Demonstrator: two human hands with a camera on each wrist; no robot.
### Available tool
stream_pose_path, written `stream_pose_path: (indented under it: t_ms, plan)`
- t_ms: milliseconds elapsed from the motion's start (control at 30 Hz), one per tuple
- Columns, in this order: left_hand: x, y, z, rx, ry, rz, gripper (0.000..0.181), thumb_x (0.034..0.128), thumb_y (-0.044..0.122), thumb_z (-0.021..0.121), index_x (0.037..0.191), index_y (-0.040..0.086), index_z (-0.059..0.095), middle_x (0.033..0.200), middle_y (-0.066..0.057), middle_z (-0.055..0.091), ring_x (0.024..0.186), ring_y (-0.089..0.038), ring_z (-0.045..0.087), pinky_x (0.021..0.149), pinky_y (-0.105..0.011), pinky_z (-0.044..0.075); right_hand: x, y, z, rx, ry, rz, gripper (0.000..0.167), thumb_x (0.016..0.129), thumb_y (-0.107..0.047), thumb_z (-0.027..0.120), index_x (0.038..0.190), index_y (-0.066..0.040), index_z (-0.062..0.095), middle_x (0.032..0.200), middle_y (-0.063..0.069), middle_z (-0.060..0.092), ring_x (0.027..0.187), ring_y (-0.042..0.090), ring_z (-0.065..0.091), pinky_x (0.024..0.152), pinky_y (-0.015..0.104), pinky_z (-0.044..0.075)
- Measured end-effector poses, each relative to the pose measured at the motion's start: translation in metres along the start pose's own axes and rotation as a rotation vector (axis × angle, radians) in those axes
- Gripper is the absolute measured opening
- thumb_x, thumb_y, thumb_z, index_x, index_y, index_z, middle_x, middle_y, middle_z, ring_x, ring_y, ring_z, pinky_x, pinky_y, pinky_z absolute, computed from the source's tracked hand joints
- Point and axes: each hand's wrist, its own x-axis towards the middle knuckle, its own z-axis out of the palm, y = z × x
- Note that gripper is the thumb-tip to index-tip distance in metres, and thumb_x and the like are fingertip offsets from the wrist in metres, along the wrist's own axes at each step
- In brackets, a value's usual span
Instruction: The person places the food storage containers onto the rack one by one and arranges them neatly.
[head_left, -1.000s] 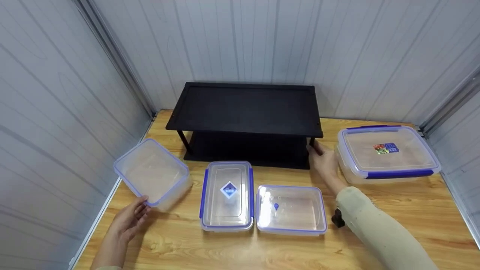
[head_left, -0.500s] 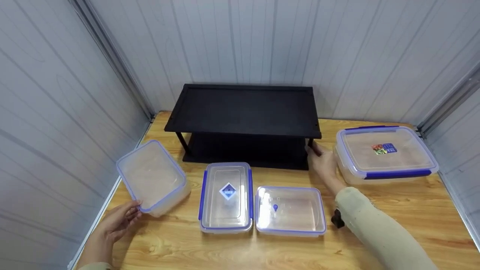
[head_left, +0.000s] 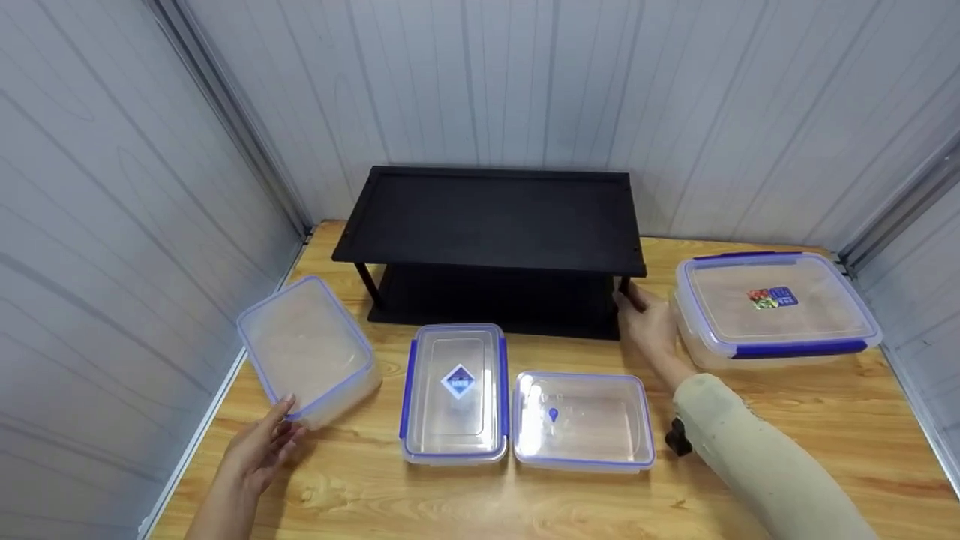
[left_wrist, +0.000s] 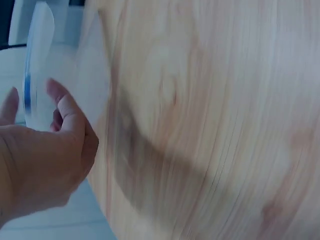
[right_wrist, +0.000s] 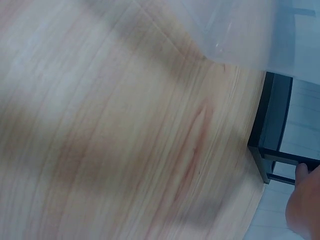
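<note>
My left hand is at the near corner of a frosted food container with a blue rim. Its thumb lies on the top rim while the fingers bend against the side; the left wrist view shows this hand around the container's edge. At the right front post of a black two-tier shelf, my right hand grips with its fingertips partly hidden behind the post. The right wrist view catches only part of that hand, a finger against the shelf's black post.
An upright-lying clear container with blue side clips and another blue-rimmed one lie side by side before the shelf. A larger clipped container stands right of my right hand. Pale panel walls enclose the wooden table.
The left container has turned, its near corner shifting left and down. My left hand moved left with it, then came back a little right. The right hand stays at the shelf post.
</note>
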Motion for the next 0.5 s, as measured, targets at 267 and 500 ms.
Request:
stream_pose_path:
  t_ms: [267, 500]
  plan:
    - [-0.0050, -0.0049, 0.0065, -0.163, 0.063, 0.009, 0.025, 0.1043, 0.023, 0.072, 0.084, 0.011, 0.067, 0.079, 0.001, 0.070, 0.073, -0.007, 0.074, 0.078, -0.013, 0.060, -0.0001, 0.0000, 0.0002, 0.011, 0.008, -0.004, 0.029, 0.104, -0.013, 0.070, 0.131, -0.002, 0.075, 0.128, 0.018, 0.072, 0.123, 0.035, 0.069, 0.103, 0.053, 0.058]
    - [-0.0039, -0.0046, 0.0040, -0.236, 0.036, -0.001, 0.026, 0.1059, 0.018, 0.068, 0.081, 0.011, 0.070, 0.079, 0.002, 0.071, 0.073, -0.006, 0.074, 0.078, -0.011, 0.059, 0.0002, -0.0007, -0.0003, 0.001, 0.011, 0.001, 0.029, 0.104, -0.013, 0.069, 0.132, -0.005, 0.074, 0.127, 0.017, 0.073, 0.121, 0.034, 0.070, 0.102, 0.051, 0.059]
